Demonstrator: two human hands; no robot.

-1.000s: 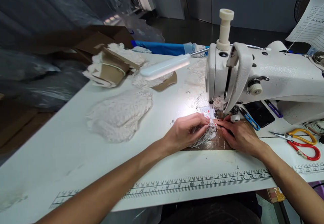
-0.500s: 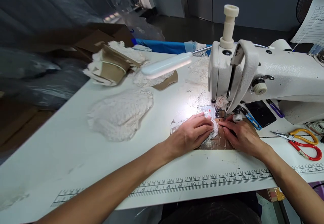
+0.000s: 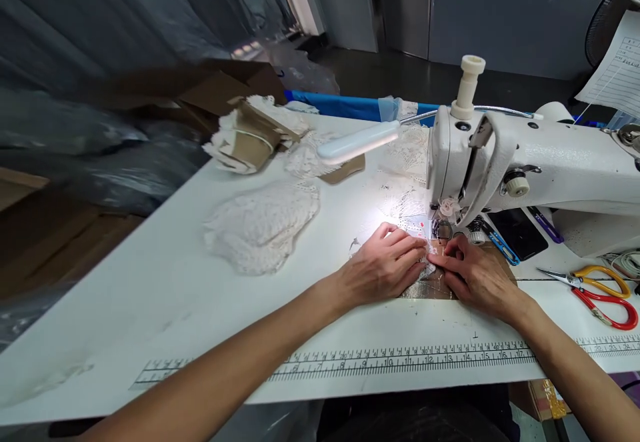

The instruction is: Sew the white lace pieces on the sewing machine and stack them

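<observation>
A small piece of white lace (image 3: 430,257) lies by the needle area of the white sewing machine (image 3: 565,155), mostly hidden by my fingers. My left hand (image 3: 390,262) presses on it from the left, fingers held together and bent over it. From the right, my right hand (image 3: 467,272) pinches the lace's edge between thumb and fingertips, close to the left fingertips. Beneath both hands is a shiny brown plate (image 3: 435,289) on the tabletop. A pink fabric rosette (image 3: 449,207) hangs on the machine head just above the presser foot.
Left of my hands rests a pile of white lace (image 3: 265,225). Behind it are a banded lace bundle (image 3: 245,139) and a lamp (image 3: 357,142). Scissors (image 3: 595,289), a phone (image 3: 519,232) and a blue cutter (image 3: 501,242) lie right. A printed ruler (image 3: 390,362) runs along the front edge.
The camera view has shifted, so the scene sits lower and further right. My right hand's fingers have moved left onto the lace's edge, closer to my left hand, which stays on the lace.
</observation>
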